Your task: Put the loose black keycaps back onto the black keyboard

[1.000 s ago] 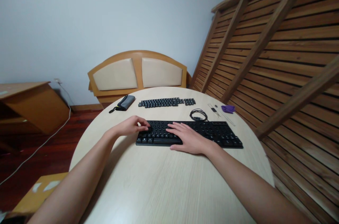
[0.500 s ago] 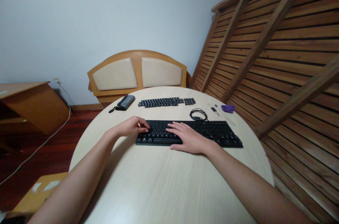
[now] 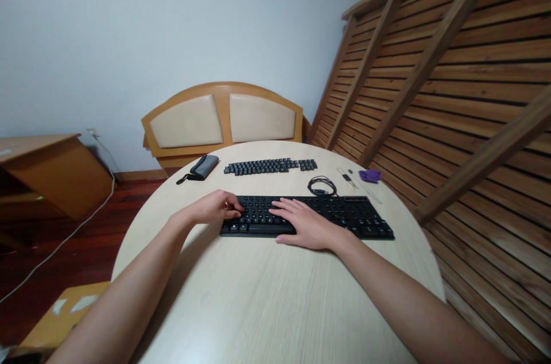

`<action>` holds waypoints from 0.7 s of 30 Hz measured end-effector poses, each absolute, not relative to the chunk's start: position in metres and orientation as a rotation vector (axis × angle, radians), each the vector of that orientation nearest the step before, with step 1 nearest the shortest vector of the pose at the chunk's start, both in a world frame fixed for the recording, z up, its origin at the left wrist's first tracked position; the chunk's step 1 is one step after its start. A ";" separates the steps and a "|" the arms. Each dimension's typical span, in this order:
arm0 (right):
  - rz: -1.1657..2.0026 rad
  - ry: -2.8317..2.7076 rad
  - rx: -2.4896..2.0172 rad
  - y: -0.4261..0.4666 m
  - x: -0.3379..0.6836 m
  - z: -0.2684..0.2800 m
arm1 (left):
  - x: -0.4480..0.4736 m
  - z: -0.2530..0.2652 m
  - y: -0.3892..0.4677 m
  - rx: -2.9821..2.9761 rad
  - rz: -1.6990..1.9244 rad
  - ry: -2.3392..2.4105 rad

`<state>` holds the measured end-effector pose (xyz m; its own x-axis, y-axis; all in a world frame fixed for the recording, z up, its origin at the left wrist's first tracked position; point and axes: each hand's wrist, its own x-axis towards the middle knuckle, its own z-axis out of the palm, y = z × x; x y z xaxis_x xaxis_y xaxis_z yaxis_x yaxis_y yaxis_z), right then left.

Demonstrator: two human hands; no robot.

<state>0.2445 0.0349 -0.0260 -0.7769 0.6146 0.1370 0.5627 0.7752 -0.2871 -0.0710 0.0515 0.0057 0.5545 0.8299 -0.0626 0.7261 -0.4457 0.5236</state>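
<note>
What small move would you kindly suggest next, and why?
Perhaps lift the left hand gently to show what, if anything, it grips: it hides part of the left end of the keyboard, and the right hand, lying across the middle, could steady the keyboard.

A pale wall (image 3: 193, 19) fills the back, with a wooden headboard (image 3: 221, 123) bearing two cream padded panels standing in front of it. On the right leans a large slatted wood frame (image 3: 430, 71). At far left is a wooden desk (image 3: 64, 180); near it, a white cord (image 3: 80, 229) runs from a wall socket (image 3: 91, 132) across the dark red floor (image 3: 124, 209). A tan panel (image 3: 71, 292) with two pale strips shows at lower left. On the table (image 3: 275, 301) lie a grey pouch (image 3: 204, 167) and a crumpled purple cloth (image 3: 370, 175).
</note>
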 end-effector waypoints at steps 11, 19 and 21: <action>0.400 -2.716 -0.916 0.036 0.245 -0.027 | -0.070 0.004 0.052 2.297 0.286 1.231; 0.390 -2.718 -0.910 0.036 0.245 -0.028 | -0.070 0.002 0.056 2.196 0.279 1.219; 0.390 -2.721 -0.911 0.036 0.245 -0.028 | -0.070 0.002 0.057 2.168 0.273 1.223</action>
<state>0.2446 0.0363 -0.0276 -0.7748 0.6153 0.1450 0.5497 0.7690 -0.3262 -0.0699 0.0568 0.0024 0.5482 0.8276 -0.1206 0.6977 -0.3730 0.6117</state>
